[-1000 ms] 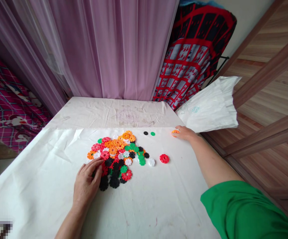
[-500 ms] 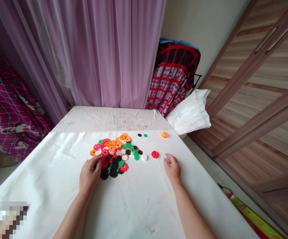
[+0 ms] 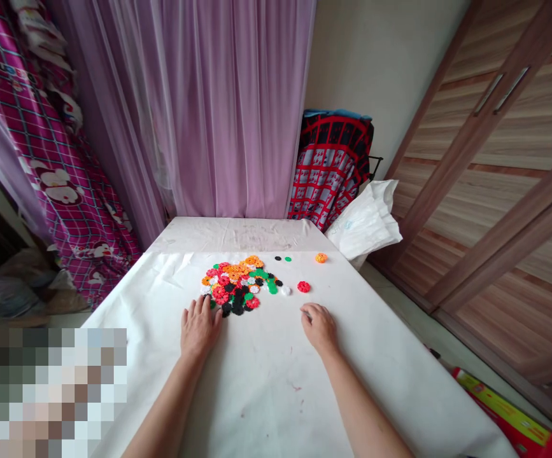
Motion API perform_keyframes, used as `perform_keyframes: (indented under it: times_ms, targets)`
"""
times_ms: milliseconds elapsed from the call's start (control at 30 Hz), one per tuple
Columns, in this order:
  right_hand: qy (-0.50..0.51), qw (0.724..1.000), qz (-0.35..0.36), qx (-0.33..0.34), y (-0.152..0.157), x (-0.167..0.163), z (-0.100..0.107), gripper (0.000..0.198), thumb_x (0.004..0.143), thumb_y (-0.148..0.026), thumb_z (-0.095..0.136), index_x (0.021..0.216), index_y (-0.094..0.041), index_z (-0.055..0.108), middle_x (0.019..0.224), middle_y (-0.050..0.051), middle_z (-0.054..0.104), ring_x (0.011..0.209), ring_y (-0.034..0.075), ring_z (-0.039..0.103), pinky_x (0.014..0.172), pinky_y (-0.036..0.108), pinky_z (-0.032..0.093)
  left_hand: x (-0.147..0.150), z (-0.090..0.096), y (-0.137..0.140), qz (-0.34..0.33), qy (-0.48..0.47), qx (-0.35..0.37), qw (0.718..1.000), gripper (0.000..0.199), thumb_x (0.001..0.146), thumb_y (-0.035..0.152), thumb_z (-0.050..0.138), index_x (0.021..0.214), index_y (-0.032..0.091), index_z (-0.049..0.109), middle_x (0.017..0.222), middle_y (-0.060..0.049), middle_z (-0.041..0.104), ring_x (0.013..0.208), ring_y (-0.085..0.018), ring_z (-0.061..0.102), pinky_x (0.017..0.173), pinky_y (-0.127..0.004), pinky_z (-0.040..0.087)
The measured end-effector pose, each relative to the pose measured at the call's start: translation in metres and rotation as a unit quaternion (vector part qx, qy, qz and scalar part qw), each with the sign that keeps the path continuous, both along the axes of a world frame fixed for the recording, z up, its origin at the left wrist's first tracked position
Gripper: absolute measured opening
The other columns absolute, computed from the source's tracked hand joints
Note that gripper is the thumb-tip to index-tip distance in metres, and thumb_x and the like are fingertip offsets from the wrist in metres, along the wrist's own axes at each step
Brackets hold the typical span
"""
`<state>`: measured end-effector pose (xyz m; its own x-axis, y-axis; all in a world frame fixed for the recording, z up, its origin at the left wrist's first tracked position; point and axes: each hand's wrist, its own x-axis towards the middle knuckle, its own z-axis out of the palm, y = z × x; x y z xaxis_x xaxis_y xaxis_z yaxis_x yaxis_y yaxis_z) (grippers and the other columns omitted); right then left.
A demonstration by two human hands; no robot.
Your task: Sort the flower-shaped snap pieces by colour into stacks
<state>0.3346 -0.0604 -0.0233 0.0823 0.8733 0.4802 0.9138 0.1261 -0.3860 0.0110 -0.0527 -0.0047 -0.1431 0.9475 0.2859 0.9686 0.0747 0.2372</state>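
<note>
A heap of flower-shaped plastic discs (image 3: 237, 287) in red, orange, black, green and white lies on the white-covered table (image 3: 256, 381). At its near left edge rests my left hand (image 3: 200, 326), palm down with fingers stretched out, the fingertips touching or close to green and black discs. My right hand (image 3: 319, 326) is on the tabletop right of the heap, its fingers curled together; anything inside them is hidden. Just beyond it sits a round red piece made of discs (image 3: 303, 287). A similar orange piece (image 3: 321, 257) lies farther back.
A white disc (image 3: 286, 291) lies beside the heap; a small black disc (image 3: 278, 258) and a green disc (image 3: 288, 259) lie behind it. A white bag (image 3: 366, 219) stands at the table's right edge. Purple curtains (image 3: 237, 114) hang behind, and a wooden wardrobe (image 3: 486, 178) is at right.
The view has turned a little left. My left hand has flattened and spread its fingers by the heap. My right hand has moved left and nearer to me, its fingers curling in.
</note>
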Motion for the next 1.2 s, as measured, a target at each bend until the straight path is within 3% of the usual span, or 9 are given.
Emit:
perform_keyframes:
  times_ms: [533, 667, 833, 1033, 1200]
  targets:
    - [-0.028, 0.997, 0.034, -0.058, -0.014, -0.020, 0.018, 0.024, 0.087, -0.010, 0.051, 0.088, -0.022, 0.071, 0.102, 0.004, 0.072, 0.097, 0.020, 0.062, 0.085, 0.029, 0.041, -0.002, 0.006, -0.005, -0.005, 0.001, -0.061, 0.998, 0.060, 0.095, 0.054, 0.033, 0.144, 0.023, 0.047, 0.156, -0.009, 0.042, 0.146, -0.031, 0.033, 0.119, -0.053, 0.022]
    - [-0.014, 0.996, 0.043, -0.071, -0.014, -0.023, 0.022, 0.024, 0.088, -0.011, 0.050, 0.091, -0.022, 0.071, 0.104, 0.004, 0.072, 0.099, 0.020, 0.062, 0.086, 0.029, 0.041, -0.005, 0.010, 0.011, 0.005, -0.001, -0.088, 0.996, 0.068, 0.094, 0.059, 0.030, 0.150, 0.022, 0.038, 0.161, -0.010, 0.031, 0.149, -0.031, 0.025, 0.119, -0.055, 0.020]
    - [0.010, 0.996, 0.045, -0.072, -0.010, -0.025, 0.025, 0.024, 0.087, -0.010, 0.051, 0.091, -0.022, 0.072, 0.101, 0.003, 0.073, 0.098, 0.019, 0.062, 0.087, 0.028, 0.042, -0.003, 0.024, 0.055, 0.015, -0.012, -0.124, 0.992, 0.070, 0.093, 0.062, 0.026, 0.151, 0.024, 0.035, 0.161, -0.010, 0.032, 0.148, -0.034, 0.027, 0.115, -0.062, 0.024]
    - [0.027, 0.995, 0.055, -0.072, -0.002, -0.028, 0.022, 0.025, 0.085, -0.008, 0.052, 0.090, -0.023, 0.072, 0.099, 0.003, 0.073, 0.097, 0.019, 0.062, 0.086, 0.028, 0.043, 0.025, 0.032, 0.095, -0.022, -0.014, -0.132, 0.991, 0.066, 0.091, 0.065, 0.028, 0.143, 0.029, 0.046, 0.158, -0.010, 0.039, 0.145, -0.035, 0.031, 0.111, -0.068, 0.023]
    - [0.038, 0.995, 0.083, -0.035, 0.006, -0.032, 0.016, 0.025, 0.083, -0.008, 0.052, 0.090, -0.023, 0.071, 0.096, 0.004, 0.073, 0.092, 0.020, 0.063, 0.084, 0.030, 0.046, 0.062, 0.021, 0.084, -0.113, 0.012, -0.116, 0.987, 0.063, 0.091, 0.065, 0.033, 0.139, 0.029, 0.052, 0.158, -0.008, 0.038, 0.149, -0.032, 0.024, 0.118, -0.061, 0.016]
